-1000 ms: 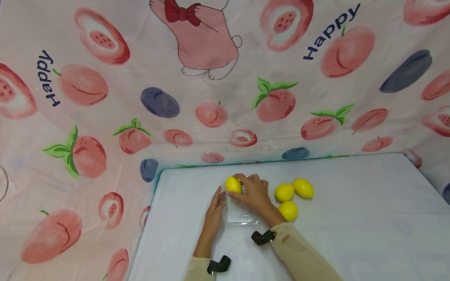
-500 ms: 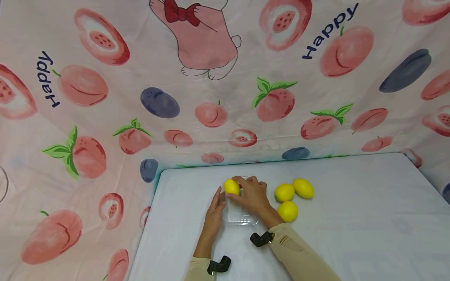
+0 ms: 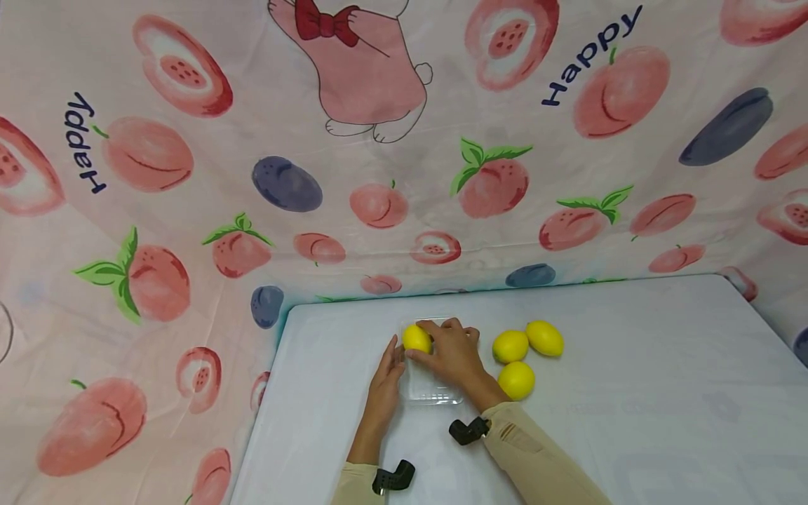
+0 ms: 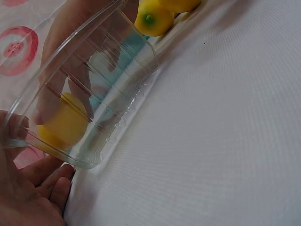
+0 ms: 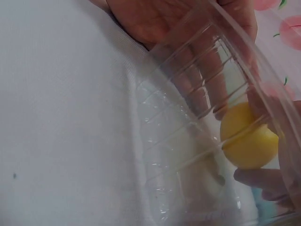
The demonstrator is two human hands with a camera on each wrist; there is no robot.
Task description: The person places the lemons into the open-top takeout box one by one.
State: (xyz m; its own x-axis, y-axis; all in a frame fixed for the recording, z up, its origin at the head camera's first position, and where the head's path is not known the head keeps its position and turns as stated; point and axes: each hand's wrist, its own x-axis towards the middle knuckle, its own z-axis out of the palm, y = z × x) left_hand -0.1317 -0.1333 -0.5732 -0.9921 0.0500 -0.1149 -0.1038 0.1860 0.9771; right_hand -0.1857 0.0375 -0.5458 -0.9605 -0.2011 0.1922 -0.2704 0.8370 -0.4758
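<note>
My right hand (image 3: 456, 354) holds a yellow lemon (image 3: 416, 337) between thumb and fingers, inside the far left part of a clear plastic container (image 3: 435, 394). Through the ribbed wall in the right wrist view, the lemon (image 5: 249, 136) shows low in the container with fingertips around it. My left hand (image 3: 384, 386) rests along the container's left side, its fingers mostly straight against the outside. In the left wrist view, that hand (image 4: 40, 190) lies at the container's lower corner, the fingers slightly bent. The container stands on the white table (image 3: 631, 407).
Three more lemons lie together right of the container: one nearer lemon (image 3: 516, 381), one middle lemon (image 3: 510, 346) and one far lemon (image 3: 545, 339). Behind and left of the table hangs a pink fruit-printed cloth (image 3: 379, 168). Black wrist cameras sit on both sleeves.
My right hand has moved slightly left and down with the lemon, lowering it into the container; over the last half second it barely moves. My left hand has stayed in place.
</note>
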